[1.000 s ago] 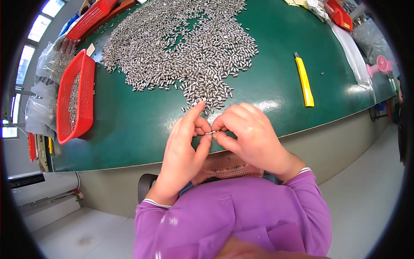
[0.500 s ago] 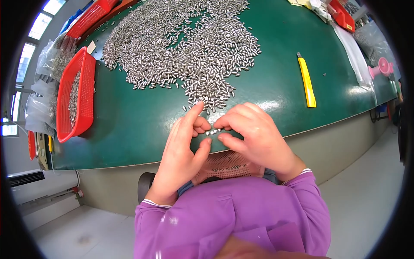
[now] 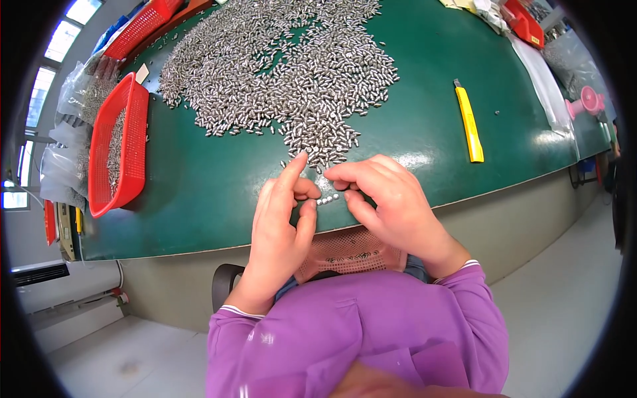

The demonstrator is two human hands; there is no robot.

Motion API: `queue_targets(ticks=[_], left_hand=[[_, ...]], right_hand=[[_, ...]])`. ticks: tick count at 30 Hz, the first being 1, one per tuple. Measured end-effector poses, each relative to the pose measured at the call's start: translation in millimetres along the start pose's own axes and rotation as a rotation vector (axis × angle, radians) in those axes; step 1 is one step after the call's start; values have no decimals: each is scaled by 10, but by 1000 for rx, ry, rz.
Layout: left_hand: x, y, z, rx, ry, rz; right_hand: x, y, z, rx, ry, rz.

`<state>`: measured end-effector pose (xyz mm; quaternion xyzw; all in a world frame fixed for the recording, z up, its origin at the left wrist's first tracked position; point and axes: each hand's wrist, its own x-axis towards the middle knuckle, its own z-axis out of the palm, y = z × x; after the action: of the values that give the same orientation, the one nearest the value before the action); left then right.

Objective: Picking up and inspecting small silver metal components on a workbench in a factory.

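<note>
A short row of small silvery metal parts lies on the green table top between my hands. At its left end is my left hand, index finger stretched toward the heap, thumb and bent fingers apart beside the row. My right hand hovers at the right of the row, its thumb below and its index finger reaching toward the near tip of the heap; I see nothing in its grasp. The large heap of the same bullet-shaped metal parts spreads over the table beyond both hands.
A red plastic basket holding metal parts stands at the left, with clear bags of parts beside it. A yellow utility knife lies at the right. Below the table edge, a pink basket with some parts rests at my lap.
My right hand has lifted its fingertips off the row and reached slightly farther toward the heap. My left thumb has moved up to the row's left end.
</note>
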<state>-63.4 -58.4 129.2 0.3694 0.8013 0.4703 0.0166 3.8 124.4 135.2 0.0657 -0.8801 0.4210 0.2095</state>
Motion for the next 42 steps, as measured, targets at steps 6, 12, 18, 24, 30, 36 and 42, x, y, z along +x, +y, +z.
queue_targets(ticks=[6,12,18,24,30,36,42], left_hand=[[2,10,-12,-50,-47,-2],[41,-34,-231,-74,-405,169],[2,-63,-58,-93,47,-34],[179,30,95,56,51,39],[228,24,141,40,48,31],[247,21,139,34,52,25],[274,29,141,47,44,41]], right_hand=[[-22,16,-18,-20,-46,-54],[-60,108,-170,123,-267,-175],[-12,20,-134,16,-13,-18],[79,45,-48,-223,85,0],[120,56,1,-181,77,1],[161,33,-17,-158,84,15],[157,47,-10,-163,61,-24]])
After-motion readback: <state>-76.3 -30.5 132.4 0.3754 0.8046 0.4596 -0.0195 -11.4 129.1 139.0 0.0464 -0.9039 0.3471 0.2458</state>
